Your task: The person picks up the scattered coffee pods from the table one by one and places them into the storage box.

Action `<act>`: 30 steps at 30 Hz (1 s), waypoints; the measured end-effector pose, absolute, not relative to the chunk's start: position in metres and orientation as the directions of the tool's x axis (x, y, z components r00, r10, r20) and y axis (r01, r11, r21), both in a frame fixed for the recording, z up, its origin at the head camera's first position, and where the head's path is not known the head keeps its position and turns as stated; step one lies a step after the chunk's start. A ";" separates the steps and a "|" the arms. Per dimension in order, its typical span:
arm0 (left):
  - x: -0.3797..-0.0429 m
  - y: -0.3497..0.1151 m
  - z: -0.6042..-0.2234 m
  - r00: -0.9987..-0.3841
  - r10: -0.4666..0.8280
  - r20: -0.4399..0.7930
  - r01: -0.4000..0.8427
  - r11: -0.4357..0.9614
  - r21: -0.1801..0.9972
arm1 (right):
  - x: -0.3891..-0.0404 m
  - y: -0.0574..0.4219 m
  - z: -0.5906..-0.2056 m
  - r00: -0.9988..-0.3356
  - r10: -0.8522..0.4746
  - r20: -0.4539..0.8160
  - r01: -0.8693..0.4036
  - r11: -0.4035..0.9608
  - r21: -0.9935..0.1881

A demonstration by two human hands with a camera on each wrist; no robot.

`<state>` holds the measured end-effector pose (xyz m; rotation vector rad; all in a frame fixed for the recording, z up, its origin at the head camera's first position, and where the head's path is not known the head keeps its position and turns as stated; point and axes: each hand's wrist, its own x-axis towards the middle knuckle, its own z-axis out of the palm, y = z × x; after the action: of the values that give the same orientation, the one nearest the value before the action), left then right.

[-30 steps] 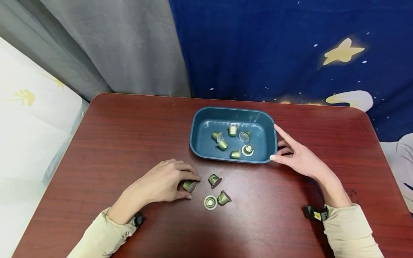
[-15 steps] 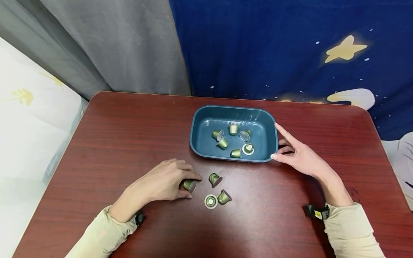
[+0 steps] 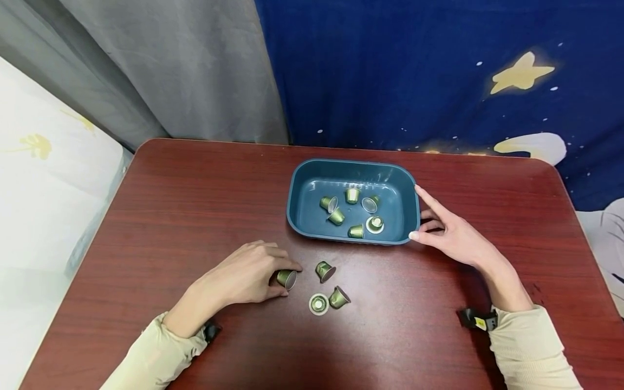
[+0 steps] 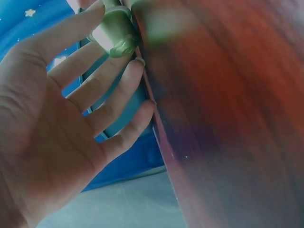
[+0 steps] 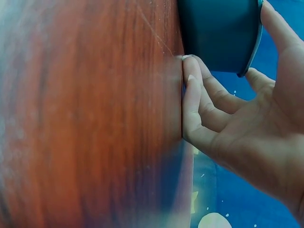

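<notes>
My left hand (image 3: 248,276) rests low over the table, its thumb and index finger pinching a green coffee capsule (image 3: 286,279) that lies on its side. In the left wrist view the same capsule (image 4: 116,33) sits by the thumb, and the other fingers are spread. To its right lie two tipped capsules (image 3: 325,271) and one standing rim-down (image 3: 319,304). My right hand (image 3: 453,238) touches the right end of a blue plastic bin (image 3: 292,225) with its straight thumb and index finger. The right wrist view shows their tips on the bin's rim (image 5: 259,38), with the other fingers bent below.
Several green capsules (image 3: 352,196) lie inside the bin, which stands near the back of the reddish-brown table (image 3: 209,189). Behind the table hang a grey curtain (image 3: 195,65) and a blue one (image 3: 390,70). A white patterned surface (image 3: 44,206) borders the left side.
My left thumb and index finger have drawn slightly closer around the capsule, which stays in place. The right hand and the bin have not moved noticeably.
</notes>
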<state>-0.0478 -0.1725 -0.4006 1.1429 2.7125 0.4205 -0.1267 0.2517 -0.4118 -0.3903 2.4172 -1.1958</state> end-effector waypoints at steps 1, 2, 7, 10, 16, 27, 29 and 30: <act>-0.048 -0.173 -0.401 -0.694 0.718 -0.044 0.672 0.669 0.317 | -0.127 0.252 -0.412 -0.874 -0.422 -0.240 -0.064 0.591 -0.804; -0.048 -0.172 -0.400 -0.696 0.717 -0.044 0.671 0.671 0.317 | -0.127 0.252 -0.412 -0.874 -0.422 -0.242 -0.063 0.591 -0.804; -0.048 -0.171 -0.400 -0.702 0.711 -0.052 0.666 0.680 0.305 | -0.126 0.252 -0.411 -0.870 -0.422 -0.254 -0.053 0.592 -0.804; -0.048 -0.171 -0.401 -0.706 0.706 -0.051 0.664 0.686 0.298 | -0.126 0.252 -0.411 -0.867 -0.424 -0.262 -0.048 0.594 -0.803; -0.048 -0.171 -0.402 -0.712 0.701 -0.037 0.660 0.686 0.305 | -0.128 0.251 -0.411 -0.867 -0.425 -0.260 -0.054 0.600 -0.798; -0.051 -0.172 -0.400 -0.698 0.715 0.029 0.673 0.642 0.366 | -0.128 0.250 -0.411 -0.870 -0.417 -0.261 -0.054 0.608 -0.792; -0.052 -0.172 -0.399 -0.696 0.717 0.032 0.671 0.634 0.384 | -0.128 0.250 -0.411 -0.871 -0.416 -0.260 -0.054 0.609 -0.791; -0.052 -0.171 -0.399 -0.695 0.719 0.035 0.672 0.631 0.388 | -0.128 0.250 -0.412 -0.872 -0.416 -0.260 -0.055 0.609 -0.791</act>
<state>-0.0525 -0.1713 -0.3987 1.1674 2.7247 0.5716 -0.1276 0.2504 -0.4115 -0.3748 2.4161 -1.1678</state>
